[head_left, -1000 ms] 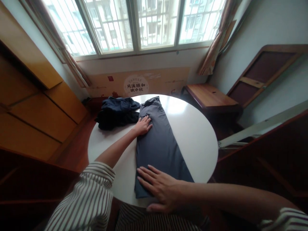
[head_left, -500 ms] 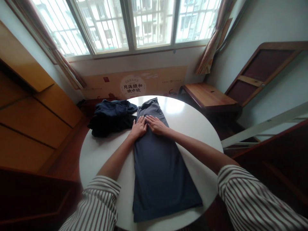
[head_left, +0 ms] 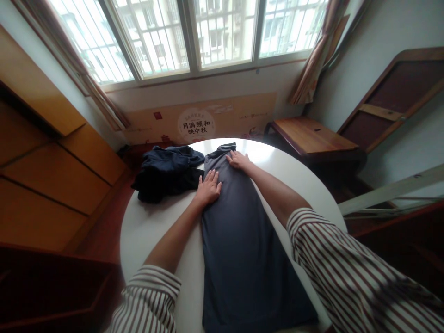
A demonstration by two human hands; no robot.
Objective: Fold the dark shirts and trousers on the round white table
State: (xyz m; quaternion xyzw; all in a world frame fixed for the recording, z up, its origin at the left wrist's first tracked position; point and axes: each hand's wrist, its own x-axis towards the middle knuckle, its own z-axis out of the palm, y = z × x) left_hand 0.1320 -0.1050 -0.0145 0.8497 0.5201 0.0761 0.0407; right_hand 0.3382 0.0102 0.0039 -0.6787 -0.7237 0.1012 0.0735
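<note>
A dark blue-grey garment (head_left: 243, 259), perhaps folded trousers or a skirt, lies lengthwise on the round white table (head_left: 156, 236). Its narrow end with a light-edged band points to the window, and its wide end reaches the near side. My left hand (head_left: 208, 187) rests flat on its left edge, fingers stretched out. Farther up, my right hand (head_left: 239, 159) lies on the right edge just below the band, fingers spread. Neither hand grips the cloth. Left of the garment is a crumpled pile of dark clothes (head_left: 166, 171), close to my left hand.
Beyond the table to the right stands a low wooden table (head_left: 312, 134). A wood-framed panel (head_left: 391, 97) leans on the right wall. Orange-brown cabinets (head_left: 52, 185) line the left. Ahead are a barred window (head_left: 222, 37) and a printed banner (head_left: 229, 113).
My hands have moved apart. The right one slid away from me and to the right, toward the band; the left stays on the left edge. The view has shifted slightly.
</note>
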